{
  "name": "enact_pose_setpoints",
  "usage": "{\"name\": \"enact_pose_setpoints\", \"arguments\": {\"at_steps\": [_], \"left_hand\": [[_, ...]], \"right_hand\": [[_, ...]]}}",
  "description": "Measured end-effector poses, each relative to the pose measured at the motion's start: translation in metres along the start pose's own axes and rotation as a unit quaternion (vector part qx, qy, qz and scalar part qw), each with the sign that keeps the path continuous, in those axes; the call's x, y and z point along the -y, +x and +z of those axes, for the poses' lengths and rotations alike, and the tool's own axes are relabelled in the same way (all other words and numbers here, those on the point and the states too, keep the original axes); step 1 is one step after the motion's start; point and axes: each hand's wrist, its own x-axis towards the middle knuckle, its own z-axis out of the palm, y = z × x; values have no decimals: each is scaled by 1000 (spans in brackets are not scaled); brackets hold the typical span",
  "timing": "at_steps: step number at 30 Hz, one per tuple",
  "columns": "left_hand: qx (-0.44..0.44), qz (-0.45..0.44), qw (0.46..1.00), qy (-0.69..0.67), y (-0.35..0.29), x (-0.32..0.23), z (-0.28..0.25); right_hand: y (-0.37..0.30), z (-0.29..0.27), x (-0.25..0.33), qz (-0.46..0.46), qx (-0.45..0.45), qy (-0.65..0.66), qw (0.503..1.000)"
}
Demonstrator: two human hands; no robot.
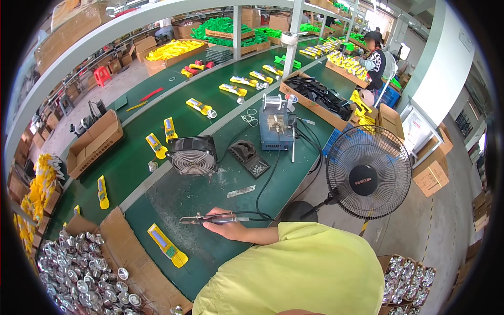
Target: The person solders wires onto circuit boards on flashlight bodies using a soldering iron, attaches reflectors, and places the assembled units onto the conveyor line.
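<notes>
My right hand [224,226] is closed around a soldering iron [197,219] with a wire-feed attachment, held above the green bench and tipped to the left. Beyond the iron's tip, nearer to me, lies a yellow plastic housing [167,245] with a small green circuit board and thin wires at its lower end. It is apart from the iron. My left hand does not show; the yellow-green sleeve and body cover the lower middle. To the left, a cardboard box [131,252] borders a heap of silver reflector cups [84,278].
A small square fan [192,155], a black tray with solder scraps [249,159] and a blue soldering station [276,128] with a wire spool stand ahead. A conveyor [137,178] carries yellow housings past the bench. A pedestal fan [369,172] stands right; a person [375,60] sits farther back.
</notes>
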Motion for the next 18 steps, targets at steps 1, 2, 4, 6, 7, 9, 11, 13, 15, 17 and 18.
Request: {"name": "enact_pose_setpoints", "arguments": {"at_steps": [1,2,4,6,7,9,11,13,15,17,18], "left_hand": [[1,-2,1000,1,-7,-6,-4],[-15,31,999,17,-9,-46,-33],[-30,49,998,38,-19,-67,-43],[6,64,994,86,-23,-67,-24],[137,-164,943,-256,-16,-126,-92],[61,-117,969,-209,-23,-127,-73],[-19,-81,971,-225,-28,-147,-57],[-45,-23,995,-84,-35,-159,-45],[-77,48,993,-71,-26,-199,-41],[-28,40,996,-80,-30,-218,-52],[-19,40,997,-62,-30,-219,-49]], "right_hand": [[0,1,0,0,2,0,1000],[-1,-2,-1,-8,-12,1,1000],[-1,-3,0,-20,-12,4,1000],[-2,-3,-2,-17,-9,1,1000],[-5,-6,-5,-12,-21,-4,1000],[-8,-7,-4,-9,-12,1,1000],[-9,-8,-3,2,-9,8,1000],[-9,-6,-2,14,2,17,1000],[-11,-14,-2,5,-28,14,1000],[-12,-17,-2,6,-31,16,999],[-13,-18,-3,4,-32,20,999]]}}
